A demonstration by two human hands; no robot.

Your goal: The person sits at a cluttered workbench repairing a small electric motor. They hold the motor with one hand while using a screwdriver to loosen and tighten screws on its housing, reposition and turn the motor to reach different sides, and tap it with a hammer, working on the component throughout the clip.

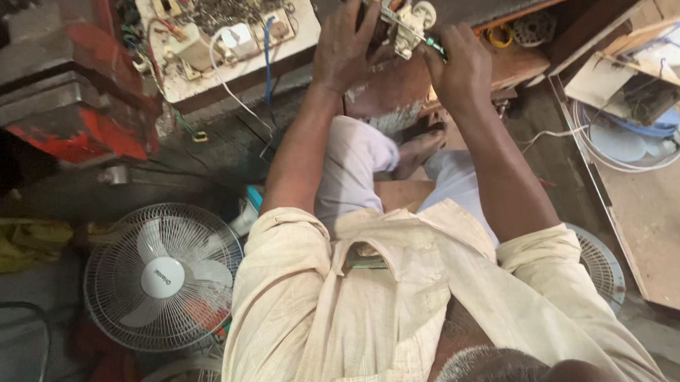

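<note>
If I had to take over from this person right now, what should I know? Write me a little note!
Left hand: grips a small white-and-metal electrical part over the wooden bench.
Right hand: holds a green-handled screwdriver, its tip at the part.
A white table fan stands on the floor to the left.
Done: part in hand, tool on it.
Left: the pictures do not show how far along it is.
</note>
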